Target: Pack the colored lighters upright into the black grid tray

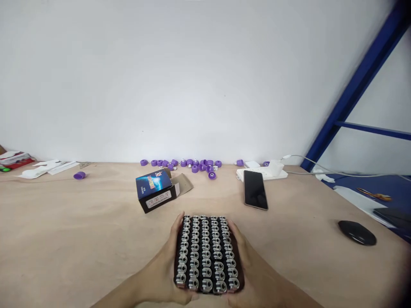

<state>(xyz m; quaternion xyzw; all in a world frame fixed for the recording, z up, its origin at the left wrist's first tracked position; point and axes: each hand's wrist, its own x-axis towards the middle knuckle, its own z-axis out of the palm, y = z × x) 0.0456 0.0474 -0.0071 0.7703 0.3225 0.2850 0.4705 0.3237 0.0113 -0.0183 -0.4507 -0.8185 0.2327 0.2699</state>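
Close in front of me, a dark block-like tray is packed with rows of small silver loop-topped pieces with dark holes. What kind of pieces they are, I cannot make out. My left hand is wrapped round the tray's left side, with its thumb low at the near edge. On the opposite side my right hand grips it the same way. Beyond the tray stands a blue and black printed cardboard box, its flap open to the right.
Several purple caps lie along the wall, and another purple cap is farther left. A phone leans on a white power strip. To the right sits a black mouse. White paper pieces are at the left.
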